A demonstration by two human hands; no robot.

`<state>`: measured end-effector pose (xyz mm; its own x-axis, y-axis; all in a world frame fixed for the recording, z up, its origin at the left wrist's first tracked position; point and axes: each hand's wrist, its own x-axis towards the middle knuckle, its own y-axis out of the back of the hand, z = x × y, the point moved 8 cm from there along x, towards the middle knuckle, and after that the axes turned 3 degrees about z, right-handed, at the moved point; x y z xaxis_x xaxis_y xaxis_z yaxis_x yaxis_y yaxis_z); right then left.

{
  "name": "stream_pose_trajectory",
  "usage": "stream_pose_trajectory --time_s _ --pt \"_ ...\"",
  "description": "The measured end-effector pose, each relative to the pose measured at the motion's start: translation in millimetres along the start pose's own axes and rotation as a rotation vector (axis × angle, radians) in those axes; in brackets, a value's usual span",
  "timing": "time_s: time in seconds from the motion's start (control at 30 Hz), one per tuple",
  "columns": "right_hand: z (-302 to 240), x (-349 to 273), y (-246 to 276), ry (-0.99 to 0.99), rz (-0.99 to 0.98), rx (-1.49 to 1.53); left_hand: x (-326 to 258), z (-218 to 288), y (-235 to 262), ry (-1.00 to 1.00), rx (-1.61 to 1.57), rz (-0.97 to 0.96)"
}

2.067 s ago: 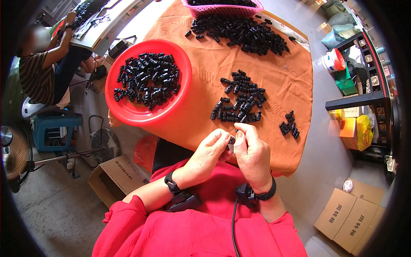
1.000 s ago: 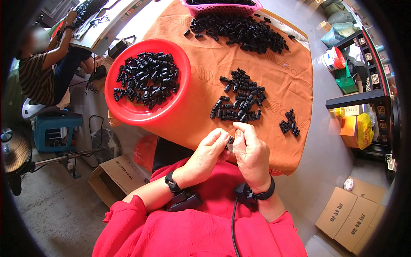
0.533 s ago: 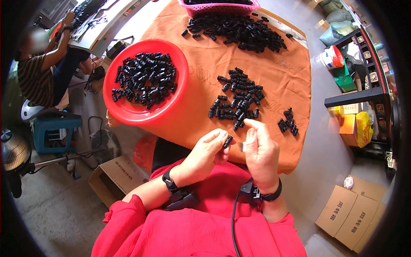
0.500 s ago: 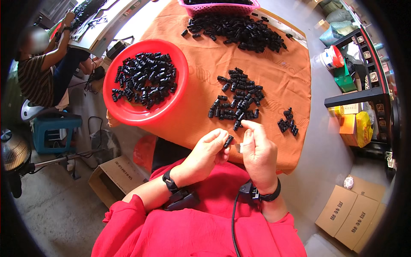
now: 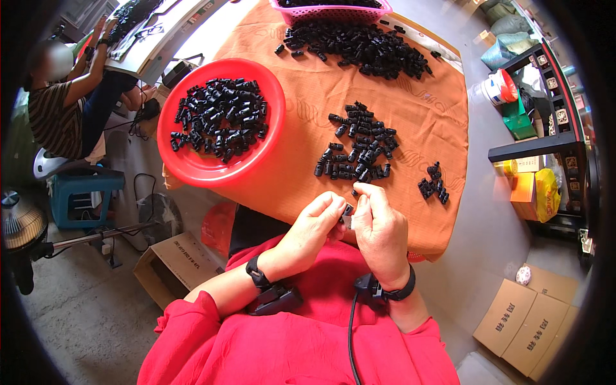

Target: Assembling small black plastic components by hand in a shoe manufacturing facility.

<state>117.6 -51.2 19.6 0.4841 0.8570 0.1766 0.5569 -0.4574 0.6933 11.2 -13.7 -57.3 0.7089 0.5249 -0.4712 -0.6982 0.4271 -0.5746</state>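
Note:
Close together at the near edge of the table are my two hands. A small black plastic fitting [image 5: 348,210] is pinched between the thumb and fingers of my left hand [image 5: 311,224], mostly hidden by them. My right hand [image 5: 383,234] is closed too, with a small whitish piece [image 5: 348,221] at its fingertips, right beside the fitting; whether they touch I cannot tell. Just beyond my fingers lies a loose group of black fittings [image 5: 362,144]. A smaller cluster of black parts [image 5: 434,185] sits to its right.
A red basin [image 5: 276,128] of black fittings stands at the table's left. Farther back are a large heap of fittings [image 5: 366,48] and a pink basket [image 5: 333,14], on an orange cloth [image 5: 301,96]. Another person [image 5: 64,109] sits at a white table, far left. Shelving [image 5: 536,147] stands right.
My right hand has moved left, bringing the whitish piece up to the fitting in my left hand. The left hand has barely moved.

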Motion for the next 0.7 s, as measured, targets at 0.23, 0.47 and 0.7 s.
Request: stream_pose_trajectory --time_s 0.23,0.47,0.7 --pt "2.7 0.3 -1.9 -0.051 -0.035 0.04 -0.1 2.8 0.0 -0.022 0.037 0.025" --pt "5.4 -1.4 -2.3 -0.067 -0.039 0.055 -0.4 4.0 -0.7 -0.038 0.059 0.014" --pt "4.0 -0.8 -2.1 -0.062 -0.037 0.024 0.8 1.3 -0.1 -0.031 0.051 0.018"
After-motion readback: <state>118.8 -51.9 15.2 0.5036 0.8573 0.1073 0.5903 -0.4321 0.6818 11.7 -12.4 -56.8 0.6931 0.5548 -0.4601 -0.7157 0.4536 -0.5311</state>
